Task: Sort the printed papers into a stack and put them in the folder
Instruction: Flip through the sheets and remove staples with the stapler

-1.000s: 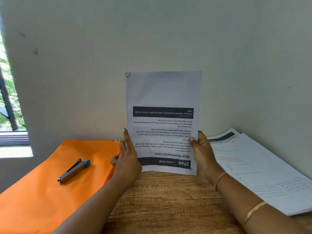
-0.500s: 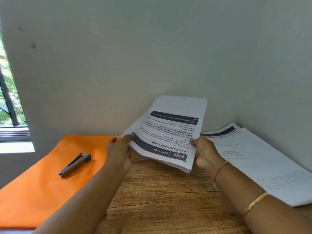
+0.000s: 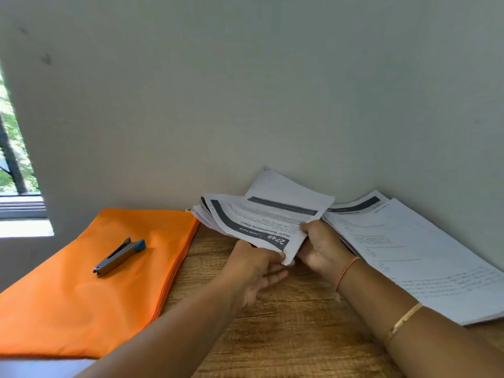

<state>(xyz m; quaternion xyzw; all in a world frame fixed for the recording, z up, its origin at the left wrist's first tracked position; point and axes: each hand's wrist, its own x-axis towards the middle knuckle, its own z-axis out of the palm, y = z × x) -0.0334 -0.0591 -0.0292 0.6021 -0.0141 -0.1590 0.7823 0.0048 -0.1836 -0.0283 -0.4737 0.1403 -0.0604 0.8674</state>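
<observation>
Moved: the sheaf of printed papers (image 3: 261,216), upright before the wall a second ago and tilted half a second ago, now lies low and nearly flat over the bench (image 3: 272,336), with its sheets fanned and the top one bowed.
Left grip: the left grip (image 3: 256,266) (the person's left hand) has gone from the sheaf's left edge to its near corner. Its fingers (image 3: 272,276) lie fairly straight under that corner, carrying it rather than curling round it.
Right grip: the right grip (image 3: 321,246) has stayed on the right near edge and holds the sheaf, thumb on top, fingers curled below.
Sheaf: it sits between the orange folder (image 3: 95,282) and the pile of papers (image 3: 422,255). The dark header "2748" reads upside down to the camera. The far right corner reaches over the pile's left edge (touching or not, I cannot tell).
Folder: it lies flat on the left of the bench, unmoved. Nothing shows at its edges, so what it holds cannot be told.
On the folder: a stapler (image 3: 120,256) with a blue end, lying where it was.
Pile: white printed sheets spread on the right of the bench against the wall (image 3: 272,91), unchanged.
Wrist: a thin thread band (image 3: 346,271) and a gold bangle (image 3: 403,320) on the right arm.
</observation>
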